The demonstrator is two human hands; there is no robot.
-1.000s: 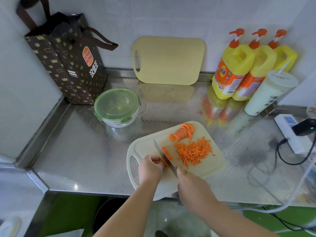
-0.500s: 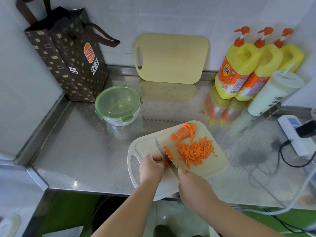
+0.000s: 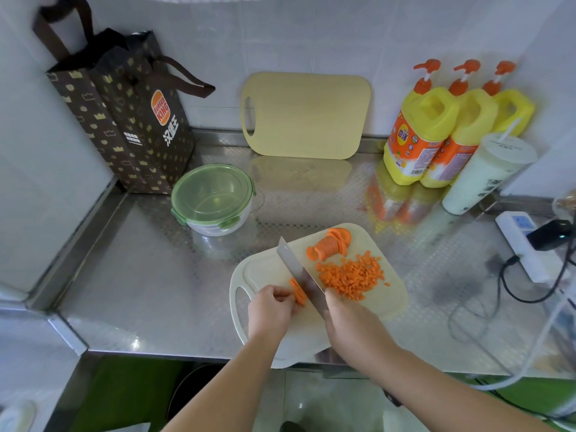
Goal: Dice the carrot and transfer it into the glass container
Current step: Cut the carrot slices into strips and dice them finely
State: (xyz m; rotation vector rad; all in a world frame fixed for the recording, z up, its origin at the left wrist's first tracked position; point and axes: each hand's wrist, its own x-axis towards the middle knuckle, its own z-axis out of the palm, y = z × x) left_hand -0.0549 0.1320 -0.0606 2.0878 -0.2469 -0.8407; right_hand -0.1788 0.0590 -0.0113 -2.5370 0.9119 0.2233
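The left hand (image 3: 271, 310) has its fingers curled, pinching a small stack of carrot slices (image 3: 298, 291) down on the white cutting board (image 3: 265, 269). The right hand (image 3: 349, 319) has its fingers closed round the handle of the knife (image 3: 299, 272), and the blade touches the slices. Diced carrot (image 3: 350, 277) is heaped right of the blade, with a sliced piece (image 3: 330, 244) behind it. The glass container (image 3: 215, 201), green lid on, stands on the table (image 3: 140, 275) behind and left of the board.
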